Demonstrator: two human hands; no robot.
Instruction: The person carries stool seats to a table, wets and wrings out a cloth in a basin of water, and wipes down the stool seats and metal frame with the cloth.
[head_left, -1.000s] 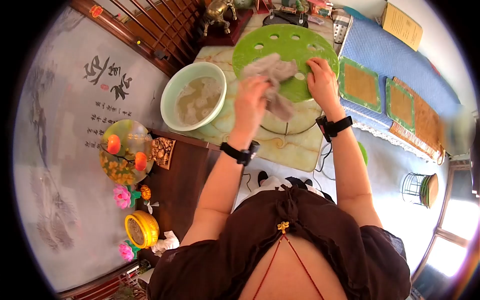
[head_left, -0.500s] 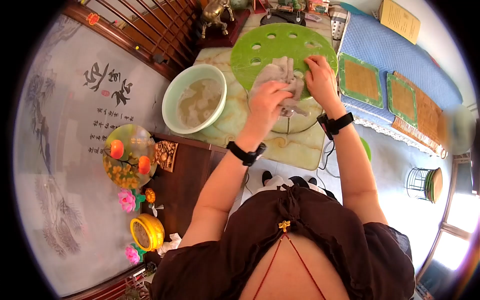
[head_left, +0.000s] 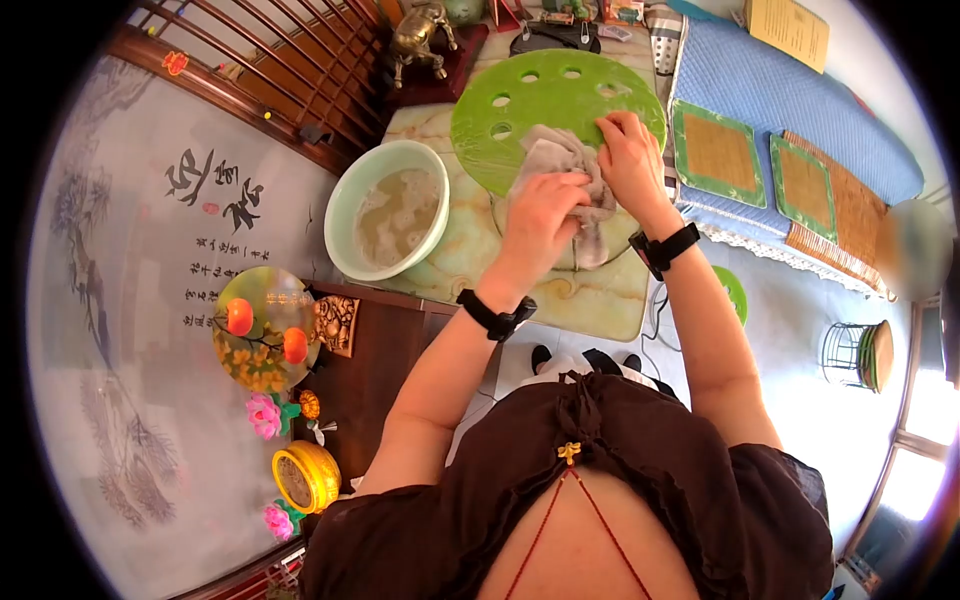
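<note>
A round green stool top (head_left: 560, 75) with several holes through it is held tilted over the marble-patterned table. Part of a thin metal ring or frame shows beneath it. My left hand (head_left: 545, 212) presses a bunched grey cloth (head_left: 556, 152) against the near part of the seat, fingers curled into the fabric. My right hand (head_left: 634, 168) grips the seat at its right side, fingertips curled over the green surface close to the cloth. Left of the seat stands a pale green basin (head_left: 337, 210) of cloudy, sudsy water.
The marble-patterned table (head_left: 600, 305) has a brass animal figure (head_left: 420, 42) at its far left. A dark cabinet (head_left: 385, 345) adjoins it, bearing a golden pot (head_left: 305, 476). To the right are a blue-covered bench (head_left: 735, 70), another green stool (head_left: 732, 293) and stacked stools (head_left: 858, 355).
My left hand and the cloth have shifted slightly down, and the cloth's lower end hangs further. My right hand stays on the stool top. The whole view has tilted a little.
</note>
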